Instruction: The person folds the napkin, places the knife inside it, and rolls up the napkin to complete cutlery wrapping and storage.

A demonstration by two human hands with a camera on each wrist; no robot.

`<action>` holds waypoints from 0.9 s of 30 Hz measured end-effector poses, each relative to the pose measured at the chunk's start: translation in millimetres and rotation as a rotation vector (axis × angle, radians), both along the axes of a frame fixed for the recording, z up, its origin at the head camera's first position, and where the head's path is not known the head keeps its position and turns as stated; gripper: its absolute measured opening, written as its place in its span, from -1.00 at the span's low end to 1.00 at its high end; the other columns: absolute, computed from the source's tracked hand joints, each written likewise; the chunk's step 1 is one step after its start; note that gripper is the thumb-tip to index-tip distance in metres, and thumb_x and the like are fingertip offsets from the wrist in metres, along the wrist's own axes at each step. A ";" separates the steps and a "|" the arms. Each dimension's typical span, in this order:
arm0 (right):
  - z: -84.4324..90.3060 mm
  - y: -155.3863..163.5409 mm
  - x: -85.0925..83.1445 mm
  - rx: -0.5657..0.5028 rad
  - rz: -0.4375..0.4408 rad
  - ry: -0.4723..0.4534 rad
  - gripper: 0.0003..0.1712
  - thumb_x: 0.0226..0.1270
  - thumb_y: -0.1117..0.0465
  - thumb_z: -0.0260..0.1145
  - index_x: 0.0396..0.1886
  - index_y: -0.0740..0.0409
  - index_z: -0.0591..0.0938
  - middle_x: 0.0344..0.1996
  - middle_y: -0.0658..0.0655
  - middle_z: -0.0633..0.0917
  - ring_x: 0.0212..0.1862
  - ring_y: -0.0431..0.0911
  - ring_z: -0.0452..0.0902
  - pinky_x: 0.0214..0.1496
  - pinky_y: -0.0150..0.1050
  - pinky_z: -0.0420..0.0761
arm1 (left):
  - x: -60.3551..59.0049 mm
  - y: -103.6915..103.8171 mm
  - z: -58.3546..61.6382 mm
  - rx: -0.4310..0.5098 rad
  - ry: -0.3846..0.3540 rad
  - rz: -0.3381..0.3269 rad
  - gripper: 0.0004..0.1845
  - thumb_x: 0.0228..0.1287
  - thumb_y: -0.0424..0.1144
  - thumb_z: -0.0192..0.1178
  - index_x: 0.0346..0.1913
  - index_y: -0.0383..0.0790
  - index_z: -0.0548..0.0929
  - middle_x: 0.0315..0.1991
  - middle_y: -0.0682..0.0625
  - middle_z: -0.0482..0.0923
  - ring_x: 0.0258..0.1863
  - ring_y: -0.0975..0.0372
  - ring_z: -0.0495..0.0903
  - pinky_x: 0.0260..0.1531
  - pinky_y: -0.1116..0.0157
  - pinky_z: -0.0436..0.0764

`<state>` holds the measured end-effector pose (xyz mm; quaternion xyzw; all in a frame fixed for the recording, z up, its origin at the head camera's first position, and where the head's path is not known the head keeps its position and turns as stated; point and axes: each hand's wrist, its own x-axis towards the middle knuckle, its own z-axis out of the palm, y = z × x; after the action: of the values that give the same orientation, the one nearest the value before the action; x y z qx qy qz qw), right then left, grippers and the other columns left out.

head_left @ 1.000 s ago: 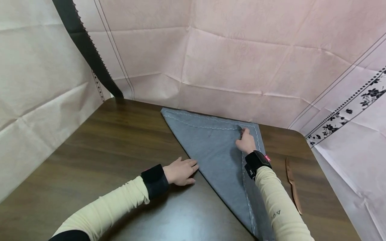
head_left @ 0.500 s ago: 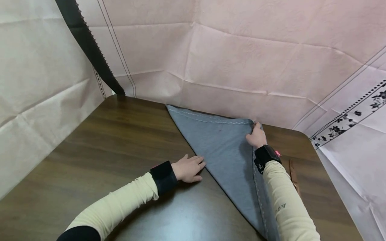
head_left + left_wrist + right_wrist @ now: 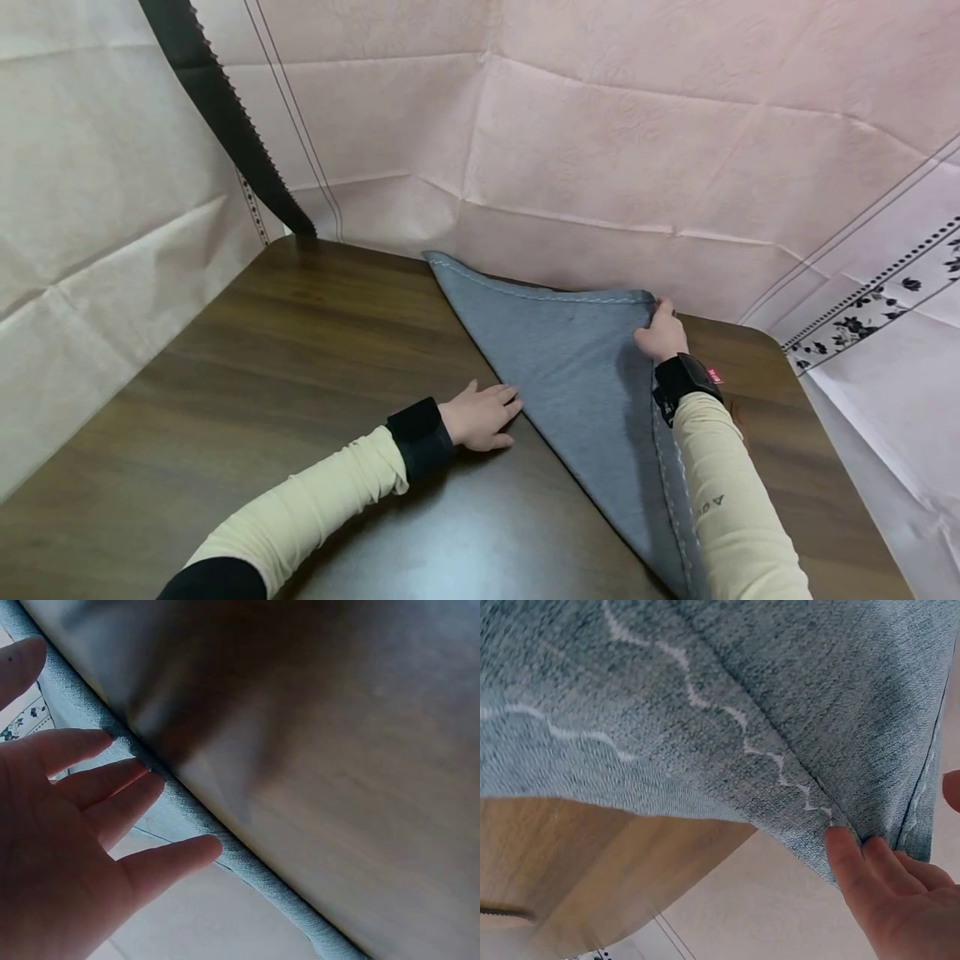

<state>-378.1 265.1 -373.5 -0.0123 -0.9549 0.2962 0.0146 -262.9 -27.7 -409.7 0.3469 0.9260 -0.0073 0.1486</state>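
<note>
A blue-grey cloth [image 3: 555,367] with white wavy stitching lies folded into a triangle on the wooden table. My right hand [image 3: 663,332] grips its far right corner; in the right wrist view, the fingers [image 3: 885,885] are at the corner and the thumb is only partly in frame. My left hand [image 3: 482,417] rests palm down with fingers spread, its fingertips touching the long folded edge. The left wrist view shows those fingers [image 3: 127,802] fairly straight over the cloth's rolled fold [image 3: 202,817]. The cloth's near end is partly hidden by the right forearm.
The brown table [image 3: 300,367] has rounded far corners. Pale patterned sheeting [image 3: 600,150] hangs just behind it and along both sides, with a dark strip [image 3: 225,117] at the left. A brownish sliver [image 3: 735,410] peeks out beside the right sleeve.
My right hand has drawn the cloth's top-layer corner toward the far right, covering most of the lower layer's border. The left hand stays at the fold. The copper-coloured knife has become mostly hidden.
</note>
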 end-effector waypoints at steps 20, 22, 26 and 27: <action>-29.8 16.4 11.7 0.151 0.316 0.018 -0.19 0.28 0.28 0.08 0.31 0.58 -0.13 0.29 0.58 -0.10 0.32 0.36 -0.24 0.29 0.12 -0.13 | -4.0 20.6 -5.4 -0.038 0.027 0.001 -0.34 0.32 0.09 -0.04 0.39 -0.09 0.12 0.41 -0.04 -0.05 0.37 0.19 -0.05 0.22 -0.03 0.06; -30.5 8.8 21.9 0.248 0.384 0.008 -0.30 0.29 0.26 0.09 0.24 0.63 0.08 0.23 0.61 0.06 0.29 0.39 -0.13 0.27 0.15 -0.06 | -4.5 20.0 -5.8 -0.030 0.025 0.005 -0.34 0.31 0.09 -0.04 0.39 -0.09 0.13 0.41 -0.04 -0.04 0.37 0.18 -0.05 0.22 -0.04 0.05; -29.3 -14.3 49.0 0.336 0.480 -0.062 -0.36 0.31 0.18 0.13 0.18 0.61 0.24 0.18 0.59 0.21 0.26 0.40 -0.03 0.24 0.16 0.03 | -9.6 15.4 -6.6 0.011 0.028 0.011 -0.36 0.32 0.06 -0.03 0.37 -0.13 0.17 0.40 -0.07 -0.01 0.37 0.15 -0.03 0.22 -0.06 0.03; -29.7 -20.5 56.3 0.347 0.487 -0.092 -0.33 0.31 0.14 0.14 0.19 0.60 0.23 0.18 0.58 0.21 0.26 0.39 -0.02 0.24 0.16 0.05 | -12.0 13.3 -6.8 0.025 0.036 0.014 -0.37 0.32 0.06 -0.02 0.36 -0.14 0.18 0.39 -0.08 0.01 0.36 0.14 -0.02 0.22 -0.07 0.03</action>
<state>-321.8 244.6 -403.2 0.2063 -0.9658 0.1224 -0.0981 -274.9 -14.4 -416.5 0.3422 0.9309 -0.0011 0.1276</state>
